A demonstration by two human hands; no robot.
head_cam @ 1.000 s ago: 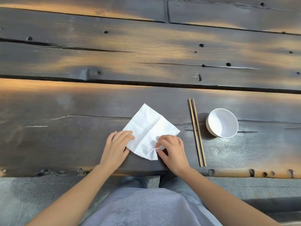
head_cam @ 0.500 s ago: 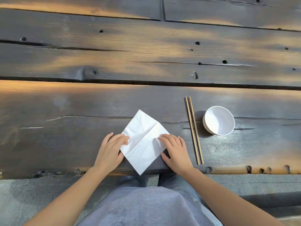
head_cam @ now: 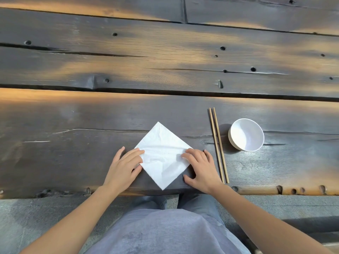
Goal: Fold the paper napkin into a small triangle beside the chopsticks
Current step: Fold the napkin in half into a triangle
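Note:
A white paper napkin (head_cam: 162, 153) lies flat on the dark wooden table, turned like a diamond, with creases crossing its middle. Its near corner reaches the table's front edge. My left hand (head_cam: 123, 166) rests flat with its fingertips on the napkin's left corner. My right hand (head_cam: 200, 167) lies flat with its fingers pressing the right corner. Neither hand grips the paper. A pair of wooden chopsticks (head_cam: 218, 143) lies side by side just right of my right hand, pointing away from me.
A small white bowl (head_cam: 246, 134) stands right of the chopsticks. The table (head_cam: 128, 61) is made of wide dark planks with gaps and knot holes. Its front edge runs just below the napkin, and my lap is beneath it.
The napkin's near corner, pinched and crumpled by my right hand before, now lies spread out flat. The napkin has turned into a straight diamond, and both hands rest on its side corners.

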